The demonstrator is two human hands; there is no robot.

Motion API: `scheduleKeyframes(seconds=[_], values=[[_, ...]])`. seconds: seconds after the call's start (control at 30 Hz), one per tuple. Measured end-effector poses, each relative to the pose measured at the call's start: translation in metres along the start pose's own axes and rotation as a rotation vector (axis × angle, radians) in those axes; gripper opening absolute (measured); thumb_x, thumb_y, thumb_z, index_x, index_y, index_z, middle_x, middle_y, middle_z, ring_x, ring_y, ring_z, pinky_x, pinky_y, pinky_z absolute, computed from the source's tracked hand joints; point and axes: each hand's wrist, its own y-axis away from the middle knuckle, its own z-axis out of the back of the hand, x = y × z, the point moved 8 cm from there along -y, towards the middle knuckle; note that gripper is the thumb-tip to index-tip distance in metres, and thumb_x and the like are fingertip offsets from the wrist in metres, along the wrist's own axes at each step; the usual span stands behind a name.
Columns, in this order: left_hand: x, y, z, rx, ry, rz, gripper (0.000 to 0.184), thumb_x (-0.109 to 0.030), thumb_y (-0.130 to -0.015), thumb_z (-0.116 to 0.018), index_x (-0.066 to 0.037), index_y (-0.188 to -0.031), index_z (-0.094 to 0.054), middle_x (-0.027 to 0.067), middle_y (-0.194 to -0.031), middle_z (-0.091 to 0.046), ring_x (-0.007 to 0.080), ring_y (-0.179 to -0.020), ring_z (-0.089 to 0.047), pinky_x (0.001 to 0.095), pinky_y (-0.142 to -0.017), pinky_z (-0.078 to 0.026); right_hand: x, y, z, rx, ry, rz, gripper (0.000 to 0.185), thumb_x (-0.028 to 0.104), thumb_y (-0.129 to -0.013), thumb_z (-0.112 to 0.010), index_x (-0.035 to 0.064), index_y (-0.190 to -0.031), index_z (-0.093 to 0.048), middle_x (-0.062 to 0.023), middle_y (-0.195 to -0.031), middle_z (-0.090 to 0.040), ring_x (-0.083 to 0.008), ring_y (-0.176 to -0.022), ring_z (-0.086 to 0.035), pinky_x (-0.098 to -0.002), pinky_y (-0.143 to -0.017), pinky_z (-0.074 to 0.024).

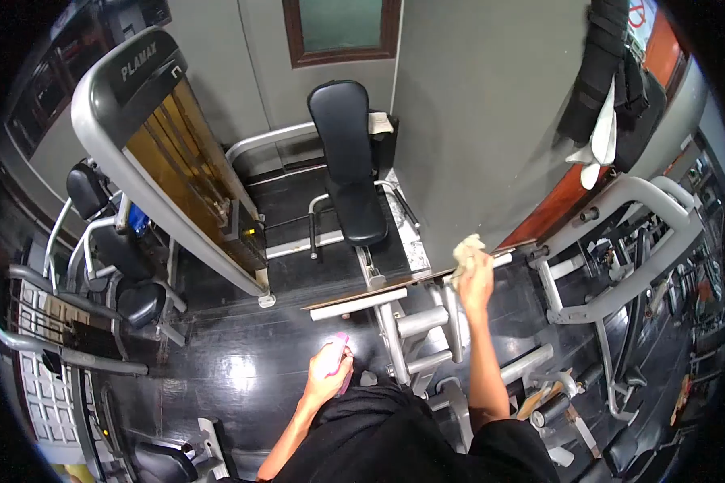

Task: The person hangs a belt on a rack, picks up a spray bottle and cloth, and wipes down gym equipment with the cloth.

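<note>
From where I stand, the right hand (477, 283) grasps a cloth (468, 249) over the pale bar (503, 260), perhaps bunched for firmer grip. The left hand (329, 375) is closed around what seems a pink bottle (338, 354), near the body, maybe for easy reach; its contents I cannot see.

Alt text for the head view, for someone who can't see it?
A person's right hand holds a pale cloth near a light bar in a gym; the left hand holds a pink object. A black padded seat stands beyond.
</note>
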Motion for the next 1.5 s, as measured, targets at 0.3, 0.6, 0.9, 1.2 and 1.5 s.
scheduleKeyframes(seconds=[0.3, 0.6, 0.9, 1.2, 1.5], values=[[-0.020, -0.037, -0.025, 0.195, -0.028, -0.062, 0.013, -0.001, -0.083, -0.063, -0.001, -0.094, -0.059, 0.0018, -0.077, -0.060, 0.0084, -0.067, -0.059, 0.0242, -0.062, -0.049, 0.054, 0.032, -0.010, 0.181, -0.095, 0.139, 0.043, -0.003, -0.068, -0.054, 0.0082, -0.109, -0.062, -0.0171, -0.106, -0.056, -0.0353, -0.104, -0.055, -0.0389, -0.087, -0.0468], [-0.019, -0.055, -0.035, 0.364, -0.003, 0.041, 0.015, -0.006, -0.082, -0.067, -0.004, -0.095, -0.060, 0.0015, -0.076, -0.061, 0.0064, -0.068, -0.057, 0.0238, -0.062, -0.047, 0.023, 0.015, -0.009, -0.048, 0.237, 0.227, 0.040, -0.006, -0.072, -0.056, 0.0089, -0.108, -0.063, -0.0155, -0.103, -0.056, -0.0337, -0.100, -0.055, -0.0396, -0.087, -0.0459], [-0.010, -0.061, -0.044, 0.444, -0.040, 0.111, 0.018, -0.009, -0.081, -0.069, -0.003, -0.096, -0.061, 0.0037, -0.083, -0.065, 0.0107, -0.077, -0.060, 0.0265, -0.072, -0.048, -0.021, -0.010, 0.027, -0.037, 0.116, 0.173, 0.034, 0.001, -0.076, -0.056, 0.0120, -0.108, -0.064, -0.0120, -0.104, -0.059, -0.0306, -0.095, -0.058, -0.0376, -0.080, -0.0498], [0.001, -0.056, -0.076, 0.374, -0.048, 0.154, 0.018, -0.010, -0.081, -0.069, -0.004, -0.096, -0.061, 0.0036, -0.081, -0.064, 0.0109, -0.073, -0.061, 0.0272, -0.068, -0.050, -0.150, -0.059, 0.038, -0.115, 0.060, -0.292, 0.032, 0.003, -0.081, -0.056, 0.0097, -0.113, -0.061, -0.0168, -0.104, -0.058, -0.0341, -0.101, -0.057, -0.0390, -0.089, -0.0446], [0.007, -0.052, -0.114, 0.316, -0.013, 0.153, 0.017, -0.005, -0.082, -0.066, -0.003, -0.098, -0.060, 0.0030, -0.083, -0.063, 0.0096, -0.071, -0.061, 0.0251, -0.066, -0.051, -0.122, 0.018, 0.011, -0.386, -0.329, -0.329, 0.035, 0.002, -0.077, -0.054, -0.0013, -0.112, -0.054, -0.0220, -0.112, -0.053, -0.0362, -0.107, -0.051, -0.0395, -0.095, -0.0385]])
